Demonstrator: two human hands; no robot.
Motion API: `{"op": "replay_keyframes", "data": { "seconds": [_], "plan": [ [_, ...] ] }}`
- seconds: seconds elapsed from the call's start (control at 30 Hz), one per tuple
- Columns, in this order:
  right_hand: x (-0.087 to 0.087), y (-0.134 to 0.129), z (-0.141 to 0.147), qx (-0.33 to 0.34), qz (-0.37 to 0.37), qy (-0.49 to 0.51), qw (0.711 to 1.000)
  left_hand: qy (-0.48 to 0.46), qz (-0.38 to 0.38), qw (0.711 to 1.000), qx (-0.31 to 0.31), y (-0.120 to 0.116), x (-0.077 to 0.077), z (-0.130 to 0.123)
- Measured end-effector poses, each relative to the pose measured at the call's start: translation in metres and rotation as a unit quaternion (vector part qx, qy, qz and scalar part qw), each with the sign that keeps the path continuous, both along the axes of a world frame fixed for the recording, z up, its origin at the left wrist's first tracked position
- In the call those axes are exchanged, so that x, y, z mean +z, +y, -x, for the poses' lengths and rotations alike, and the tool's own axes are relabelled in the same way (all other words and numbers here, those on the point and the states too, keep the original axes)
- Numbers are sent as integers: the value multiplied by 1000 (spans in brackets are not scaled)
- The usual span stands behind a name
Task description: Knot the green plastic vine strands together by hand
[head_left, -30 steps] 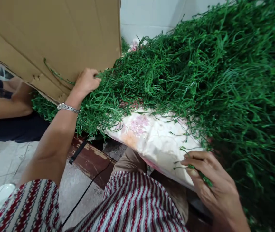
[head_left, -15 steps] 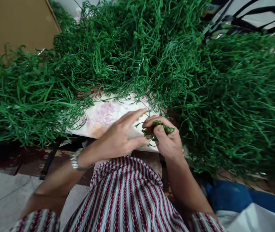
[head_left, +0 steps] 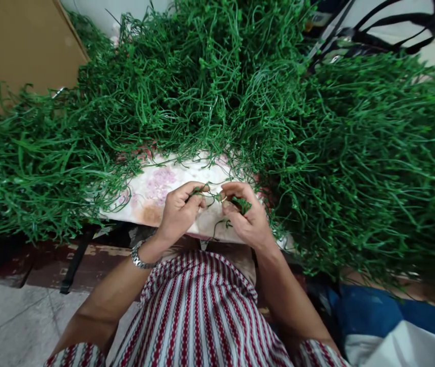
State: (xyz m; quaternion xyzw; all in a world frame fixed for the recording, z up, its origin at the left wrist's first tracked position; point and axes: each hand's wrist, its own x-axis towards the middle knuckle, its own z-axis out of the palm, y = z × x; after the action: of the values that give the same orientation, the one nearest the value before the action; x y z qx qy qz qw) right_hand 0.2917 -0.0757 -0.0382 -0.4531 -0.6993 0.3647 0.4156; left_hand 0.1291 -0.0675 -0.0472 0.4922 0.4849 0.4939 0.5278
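My left hand [head_left: 182, 210] pinches the end of a thin green plastic-looking stem over the pale floral cloth [head_left: 160, 178]. A few centimetres to its right, my right hand [head_left: 248, 216] is closed around a small bunch of green stems [head_left: 241, 205], with loose ends hanging below its fingers. Strands bridge the gap between the two hands. Around the cloth lies a large heap of green artificial grass stems [head_left: 210, 86], spreading behind and to both sides. Part of the bunch is hidden inside my right fingers.
A brown cardboard panel [head_left: 19, 46] stands at the back left. Black straps [head_left: 404, 25] lie at the back right. Below the heap on the right are a blue item [head_left: 370, 311] and a white sheet [head_left: 408, 346]. A dark strap [head_left: 76, 265] hangs over the table's front edge.
My left hand, previously spread with its fingers apart, has closed on a stem. My right hand keeps its bunch and has shifted slightly left. The view has moved a little.
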Motion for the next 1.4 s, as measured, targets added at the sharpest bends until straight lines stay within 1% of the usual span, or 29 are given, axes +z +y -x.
{"op": "replay_keyframes", "data": {
  "seconds": [0.13, 0.23, 0.33, 0.4, 0.5, 0.6, 0.67, 0.9, 1.0, 1.07, 1.1, 1.17, 1.23, 1.3, 1.4],
  "plan": [
    [2, 2, -1, 0, -19, -39, 999, 0, 11, 1000, -18, -1, 1, 0],
    [4, 3, 0, -7, -31, -45, 999, 2, 9, 999, -51, -3, 4, 0],
    [4, 3, 2, 4, -38, -53, 998, 12, -3, 995, -98, -3, 5, -1],
    [4, 3, 2, 15, -47, -66, 997, 41, -22, 994, -104, -3, 5, 0],
    [4, 1, 3, 19, -66, -98, 993, 119, -78, 987, -77, -2, 4, 1],
    [5, 0, 2, 17, -77, -120, 990, 188, -153, 968, -63, -3, 4, 4],
    [5, 0, 0, 26, -82, -125, 988, 217, -192, 955, -59, -4, 5, 6],
    [7, 2, -2, 52, -86, -109, 989, 245, -285, 927, -3, -9, 7, 7],
    [6, 1, -2, 57, -86, -101, 990, 251, -308, 917, 16, -11, 7, 7],
    [5, 1, -2, 57, -86, -99, 990, 247, -300, 921, 22, -12, 6, 7],
    [5, 1, -2, 53, -87, -97, 990, 240, -283, 928, 20, -13, 6, 7],
    [3, 0, -1, 37, -85, -87, 992, 209, -227, 951, -4, -13, 5, 6],
    [3, 0, 3, 15, -76, -66, 995, 145, -158, 976, -40, -13, 4, 2],
    [2, -1, 11, -2, -64, -42, 997, 64, -100, 991, -59, -13, 3, -5],
    [2, -2, 24, -30, -66, -23, 997, -13, -62, 997, -34, -12, 0, -16]
  ]
}}
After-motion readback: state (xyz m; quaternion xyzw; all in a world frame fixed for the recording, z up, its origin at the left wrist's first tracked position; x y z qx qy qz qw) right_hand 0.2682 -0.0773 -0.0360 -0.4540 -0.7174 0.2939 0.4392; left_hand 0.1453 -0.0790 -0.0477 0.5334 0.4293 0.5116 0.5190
